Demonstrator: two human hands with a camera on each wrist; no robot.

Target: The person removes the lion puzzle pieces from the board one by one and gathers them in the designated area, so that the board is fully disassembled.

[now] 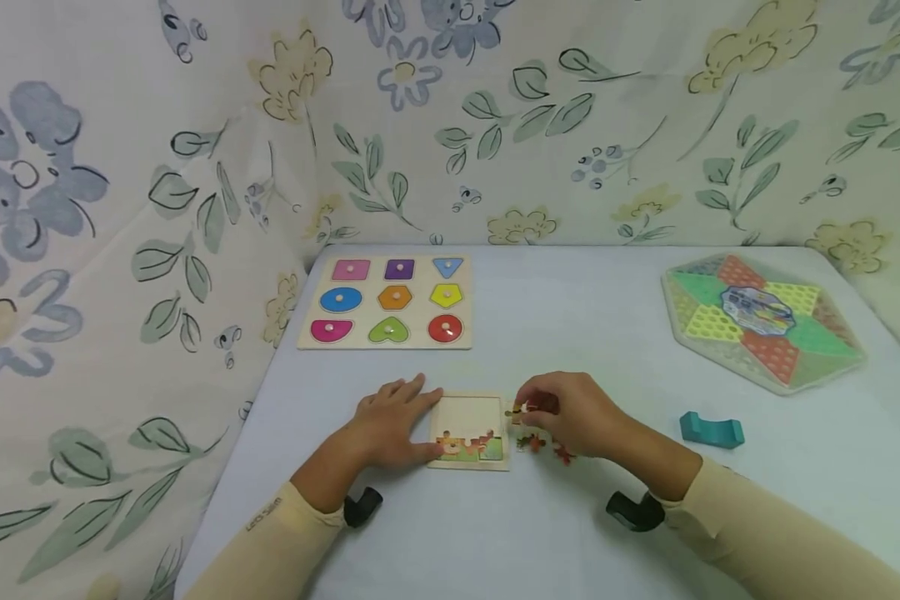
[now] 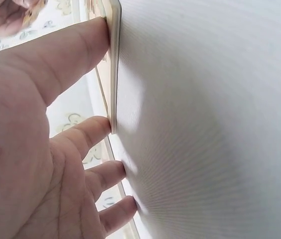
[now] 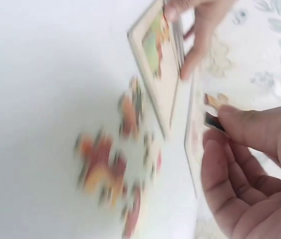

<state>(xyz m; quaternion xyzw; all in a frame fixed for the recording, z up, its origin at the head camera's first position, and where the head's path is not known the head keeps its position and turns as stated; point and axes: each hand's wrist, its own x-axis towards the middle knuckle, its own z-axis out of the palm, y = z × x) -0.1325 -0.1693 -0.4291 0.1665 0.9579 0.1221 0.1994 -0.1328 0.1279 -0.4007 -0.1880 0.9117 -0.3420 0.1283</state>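
Observation:
A small square wooden puzzle tray (image 1: 471,413) lies on the table; assembled picture pieces (image 1: 468,448) fill its lower part, and bare wood shows above. My left hand (image 1: 393,427) rests at the tray's left side, fingers spread, with thumb and index finger touching its edge. Just right of the tray, my right hand (image 1: 576,414) pinches a jigsaw piece (image 3: 214,121) between thumb and fingers, held above the table in the right wrist view. Below that hand lie several loose jigsaw pieces (image 3: 100,167), blurred in that view, in red, orange and green.
A shape-peg board (image 1: 371,315) with coloured knobbed shapes lies at the back left. At the back right is a hexagonal game board (image 1: 765,321) under clear plastic. A teal curved block (image 1: 711,430) sits right of my right hand. Patterned cloth hangs behind and left of the table.

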